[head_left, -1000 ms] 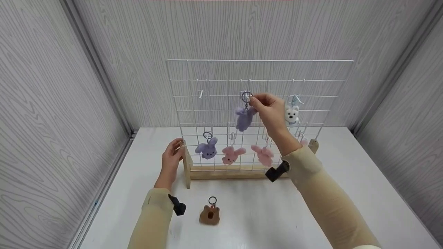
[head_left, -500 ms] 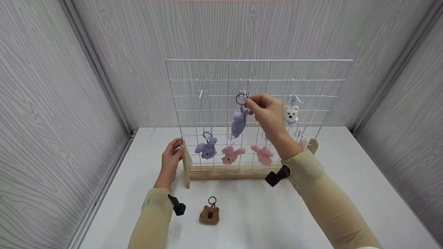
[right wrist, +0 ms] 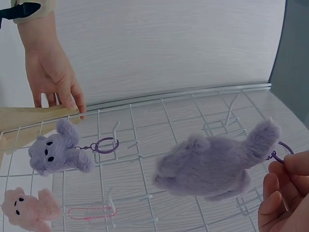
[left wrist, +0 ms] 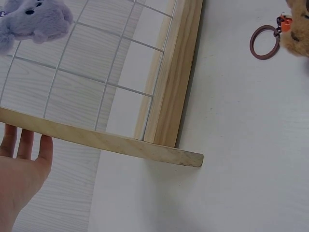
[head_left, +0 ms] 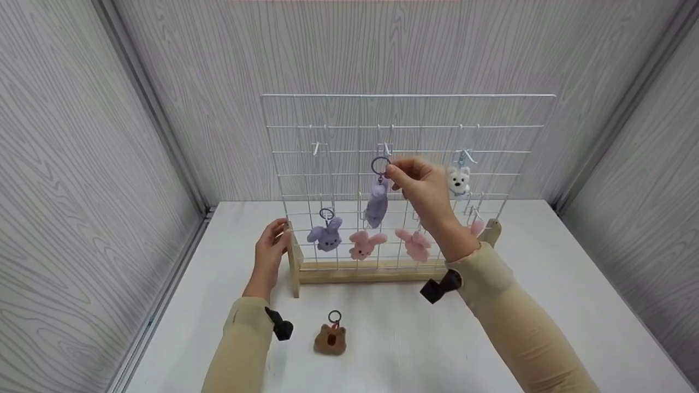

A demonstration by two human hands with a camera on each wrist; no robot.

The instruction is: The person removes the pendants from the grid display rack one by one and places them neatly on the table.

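My right hand (head_left: 423,183) pinches the dark ring of a purple plush rabbit keychain (head_left: 377,206), which hangs in front of the white wire grid (head_left: 409,96). In the right wrist view, the rabbit's ring (right wrist: 286,148) is apart from the white hook (right wrist: 231,111). Fingertips of my left hand (head_left: 270,248) rest against the grid's left wooden post (left wrist: 96,137), fairly straight in the left wrist view. Another purple rabbit keychain (head_left: 326,236) hangs lower left on the grid. Pink rabbit keychains (head_left: 367,245) hang beside it, one partly behind my right wrist.
A white dog keychain (head_left: 458,181) hangs on the grid's upper right. One upper-left hook (head_left: 317,148) holds nothing. In front of the stand's wooden base (head_left: 371,275), a brown plush keychain (head_left: 330,340) lies on the white table (head_left: 409,349). Grey wood-grain panels surround the table.
My right hand has moved slightly left and down, bringing the purple rabbit keychain away from the upper middle hook. The rabbit has turned sideways. My left hand stays at the post.
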